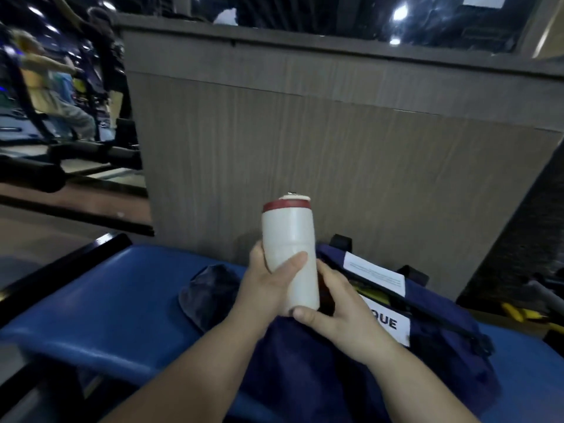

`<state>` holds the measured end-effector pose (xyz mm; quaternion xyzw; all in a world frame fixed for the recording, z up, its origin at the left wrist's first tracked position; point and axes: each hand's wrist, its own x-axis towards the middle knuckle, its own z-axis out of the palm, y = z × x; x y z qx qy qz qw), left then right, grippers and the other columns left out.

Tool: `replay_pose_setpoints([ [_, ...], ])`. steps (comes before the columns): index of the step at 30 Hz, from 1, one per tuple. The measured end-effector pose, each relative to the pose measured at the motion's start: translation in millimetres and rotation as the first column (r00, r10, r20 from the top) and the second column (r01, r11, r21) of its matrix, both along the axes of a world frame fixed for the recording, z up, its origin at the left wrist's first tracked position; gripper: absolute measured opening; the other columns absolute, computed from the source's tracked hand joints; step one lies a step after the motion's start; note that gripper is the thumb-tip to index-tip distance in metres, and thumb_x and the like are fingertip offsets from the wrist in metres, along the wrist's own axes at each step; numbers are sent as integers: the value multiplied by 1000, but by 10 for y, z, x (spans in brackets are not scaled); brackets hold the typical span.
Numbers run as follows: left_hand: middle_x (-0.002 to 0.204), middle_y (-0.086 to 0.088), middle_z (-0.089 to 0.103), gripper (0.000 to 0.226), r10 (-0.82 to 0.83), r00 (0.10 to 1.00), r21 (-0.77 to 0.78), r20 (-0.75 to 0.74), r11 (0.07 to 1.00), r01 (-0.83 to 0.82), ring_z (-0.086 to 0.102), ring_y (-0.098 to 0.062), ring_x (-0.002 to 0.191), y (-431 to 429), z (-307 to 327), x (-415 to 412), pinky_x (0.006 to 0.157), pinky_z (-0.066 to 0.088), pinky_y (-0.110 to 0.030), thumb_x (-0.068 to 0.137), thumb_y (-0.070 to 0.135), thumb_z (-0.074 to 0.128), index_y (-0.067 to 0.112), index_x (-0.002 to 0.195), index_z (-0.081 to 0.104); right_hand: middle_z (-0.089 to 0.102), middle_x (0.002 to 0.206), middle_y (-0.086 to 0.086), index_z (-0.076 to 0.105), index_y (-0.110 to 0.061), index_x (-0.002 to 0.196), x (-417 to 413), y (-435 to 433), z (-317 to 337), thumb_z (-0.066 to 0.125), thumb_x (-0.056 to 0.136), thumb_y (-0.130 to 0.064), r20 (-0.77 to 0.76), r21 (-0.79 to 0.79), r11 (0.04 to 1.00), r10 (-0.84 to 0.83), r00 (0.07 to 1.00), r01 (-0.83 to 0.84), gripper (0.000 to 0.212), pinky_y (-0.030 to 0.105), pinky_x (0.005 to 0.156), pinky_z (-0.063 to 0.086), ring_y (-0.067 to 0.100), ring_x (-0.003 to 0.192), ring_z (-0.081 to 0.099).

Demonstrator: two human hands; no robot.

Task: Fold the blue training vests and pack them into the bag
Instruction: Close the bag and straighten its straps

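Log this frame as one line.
left hand grips white bottle; right hand holds bottle base; navy bag open on blue bench; dark blue vest bunched left of bag

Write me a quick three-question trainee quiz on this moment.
1. True or false: the left hand and the right hand both hold the white bottle.
2. The band near the bottle's top is: A) red B) green C) yellow.
3. Fill in: the crumpled dark cloth lies on the blue bench to the ___ of the bag.
Key: 1 true; 2 A; 3 left.
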<state>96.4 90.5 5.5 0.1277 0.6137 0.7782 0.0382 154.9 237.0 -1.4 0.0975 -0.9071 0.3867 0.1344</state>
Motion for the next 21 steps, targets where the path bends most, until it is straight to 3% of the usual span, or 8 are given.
replay_pose_setpoints([
  [3,114,4,61,60,68,992,20,110,997,-71,63,-14,98,-336,57,-220,75,54,-33,78,45,76,32,125,41,37,146,-21,30,-46,144,-185,-217,-99,34,71,-92,-69,118,990,-68,995,76,86,30,116,24,0,138,26],
  [6,114,2,62,76,84,984,-98,160,993,-69,63,-18,99,-570,-68,-427,83,55,-38,69,51,80,26,129,41,29,153,-22,37,-44,145,-372,-353,-191,12,67,-94,-103,357,925,-98,990,128,96,41,120,14,4,145,13],
  [9,113,2,62,82,69,975,-251,211,968,-14,64,-19,98,-665,-355,-554,87,55,-42,63,58,80,24,128,44,23,152,-25,43,-46,139,-456,-384,-299,18,63,-95,-40,501,858,-103,994,110,93,39,119,0,1,147,2],
  [11,112,3,62,87,71,970,-363,235,932,20,63,-18,98,-654,-528,-632,89,54,-42,62,63,79,23,130,44,39,137,-25,54,-43,121,-484,-332,-402,29,74,-84,-119,512,847,-90,989,139,67,38,118,6,1,145,14],
  [14,115,4,59,100,92,971,-568,223,822,52,60,-18,99,-579,-666,-731,91,51,-41,57,71,71,22,137,37,51,111,-24,57,-39,100,-495,-169,-576,42,84,-70,-237,437,881,-83,968,183,38,37,109,29,5,133,38],
  [18,124,2,57,105,1,964,-776,265,594,213,60,-18,101,-412,-816,-721,91,51,-37,60,75,59,27,146,24,53,102,-25,52,-41,96,-460,-6,-665,49,88,-60,-358,340,914,-92,929,222,21,39,96,43,6,122,49],
  [21,140,-5,47,91,-7,981,-874,195,453,177,56,-25,114,-303,-904,-726,96,48,-38,80,74,45,32,152,12,50,100,-30,51,-41,96,-458,46,-684,51,89,-56,-394,300,932,-70,916,201,16,44,94,47,6,121,50],
])
